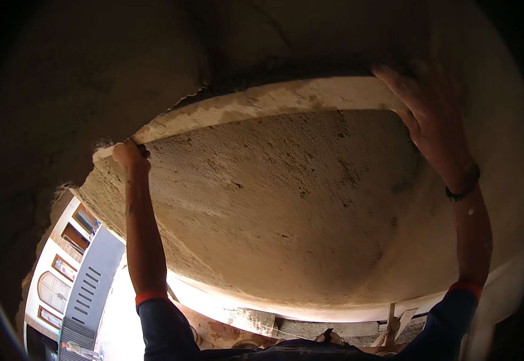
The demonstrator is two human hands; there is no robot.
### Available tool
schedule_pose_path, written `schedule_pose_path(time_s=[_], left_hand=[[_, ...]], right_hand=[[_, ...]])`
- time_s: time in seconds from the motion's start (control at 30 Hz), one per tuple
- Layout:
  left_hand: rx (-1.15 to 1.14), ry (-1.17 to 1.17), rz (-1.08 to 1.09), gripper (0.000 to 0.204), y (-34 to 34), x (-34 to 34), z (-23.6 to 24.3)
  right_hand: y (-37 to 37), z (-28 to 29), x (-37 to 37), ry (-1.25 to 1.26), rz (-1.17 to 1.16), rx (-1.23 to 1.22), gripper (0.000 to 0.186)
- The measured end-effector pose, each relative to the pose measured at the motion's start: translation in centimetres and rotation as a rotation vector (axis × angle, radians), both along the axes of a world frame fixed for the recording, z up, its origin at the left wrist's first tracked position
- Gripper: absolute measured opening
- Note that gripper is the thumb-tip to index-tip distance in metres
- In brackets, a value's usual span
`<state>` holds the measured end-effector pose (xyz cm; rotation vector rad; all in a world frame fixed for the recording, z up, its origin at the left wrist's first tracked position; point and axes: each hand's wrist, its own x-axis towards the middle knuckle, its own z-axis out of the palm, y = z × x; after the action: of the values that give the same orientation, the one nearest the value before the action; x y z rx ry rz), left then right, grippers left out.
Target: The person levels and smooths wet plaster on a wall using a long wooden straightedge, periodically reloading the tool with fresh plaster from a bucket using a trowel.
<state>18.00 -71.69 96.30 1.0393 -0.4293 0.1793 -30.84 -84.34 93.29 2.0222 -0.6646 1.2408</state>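
Note:
A long, pale straightedge board (286, 97), smeared with brownish patches, spans the rough plastered surface (286, 186) overhead. My left hand (131, 155) is closed around the board's left end, beside the ragged plaster edge. At the other end, my right hand (433, 120) grips the board, with the thumb below it and a finger reaching over its upper edge. Shadow blurs the rest of that hand's fingers. Pits and drag marks roughen the grey-brown plaster below the board, while it looks smoother toward the right. Both arms are raised.
At the lower left, bright daylight shows a pale building (54, 289) with brown-framed windows and a grey slatted gate (90, 283). Wooden props (392, 325) stand at the lower right. A pale block (254, 320) sits near the bottom middle.

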Motion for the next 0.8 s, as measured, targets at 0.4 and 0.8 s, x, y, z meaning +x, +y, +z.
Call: schedule_pose_path(time_s=[0.4,0.8], left_hand=[[-0.133,-0.022,-0.077,0.038,-2.6,-10.7,-9.1],[0.096,-0.76,0.36,0.017,-0.2,10.0,2.4]], right_hand=[[-3.5,-12.9,-10.7,0.032,-0.281,-0.079,0.041],[1.0,-3.0,1.6,-0.076,0.191,0.279,0.051]])
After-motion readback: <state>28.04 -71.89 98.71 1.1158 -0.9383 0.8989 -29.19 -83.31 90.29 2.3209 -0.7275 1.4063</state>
